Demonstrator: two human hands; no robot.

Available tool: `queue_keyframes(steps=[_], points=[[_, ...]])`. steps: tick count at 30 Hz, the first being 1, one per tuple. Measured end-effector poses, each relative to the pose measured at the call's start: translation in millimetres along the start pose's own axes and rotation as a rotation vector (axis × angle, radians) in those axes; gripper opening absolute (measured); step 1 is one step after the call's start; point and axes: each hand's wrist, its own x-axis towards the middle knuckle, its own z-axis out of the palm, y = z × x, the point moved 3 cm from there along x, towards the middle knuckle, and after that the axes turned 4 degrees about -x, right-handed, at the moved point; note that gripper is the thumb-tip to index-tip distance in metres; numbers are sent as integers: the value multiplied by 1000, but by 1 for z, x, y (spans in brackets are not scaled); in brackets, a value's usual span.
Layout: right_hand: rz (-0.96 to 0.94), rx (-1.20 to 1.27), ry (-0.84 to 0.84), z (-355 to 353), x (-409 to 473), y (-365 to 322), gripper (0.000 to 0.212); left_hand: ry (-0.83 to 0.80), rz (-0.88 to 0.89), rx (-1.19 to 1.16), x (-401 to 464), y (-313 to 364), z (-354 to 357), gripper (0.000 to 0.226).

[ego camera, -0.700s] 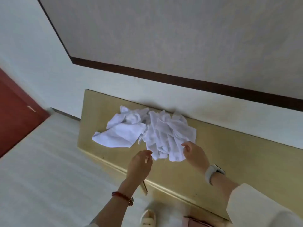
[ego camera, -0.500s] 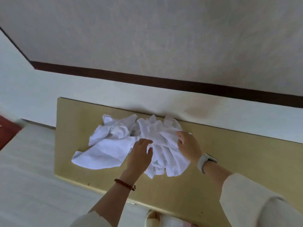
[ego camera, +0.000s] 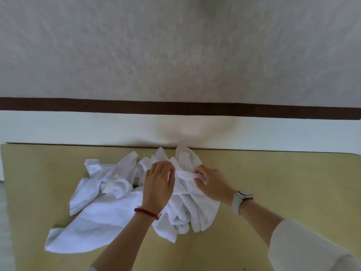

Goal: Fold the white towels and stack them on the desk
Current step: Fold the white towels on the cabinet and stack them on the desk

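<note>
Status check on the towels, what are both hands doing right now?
Left hand and right hand both pinch one towel edge. Towels crumpled in a heap on the desk, none folded. Nothing in the way.

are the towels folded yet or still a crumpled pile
Crumpled, none folded. The white towels lie bunched on the desk; the left hand and right hand pinch one edge.
</note>
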Motion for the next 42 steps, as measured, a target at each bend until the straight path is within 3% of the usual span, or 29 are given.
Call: queue_keyframes(steps=[2, 5, 8, 11, 15, 20, 29, 32, 37, 42], points=[[15, -52, -86, -21, -18, 5, 20, 20, -35, -127, 2, 18, -10, 26], [61, -142, -206, -52, -47, 22, 23, 84, -95, -242, 7, 49, -18, 14], [145, -60, -266, -86, -80, 49, 16, 110, -148, -341, 19, 87, -21, 9], [224, 14, -152, -123, -114, 82, 12, 65, -99, -362, 31, 130, -17, 10], [267, -97, 96, -175, -161, 133, 11, 33, 5, -274, 29, 190, -3, 11], [325, -262, 319, -237, -209, 191, 15, 6, 6, -117, 22, 259, 23, 14], [284, 209, 546, -302, -206, 244, 14, 63, -176, -208, 64, 321, 48, 12], [238, 277, 620, -313, -201, 241, 14, 157, -178, -196, 73, 330, 39, 11], [108, 241, 726, -299, -227, 232, 12, 310, -30, -101, 41, 335, 20, 8], [90, 107, 621, -230, -273, 242, 12, 129, 47, -124, -29, 303, 40, 5]])
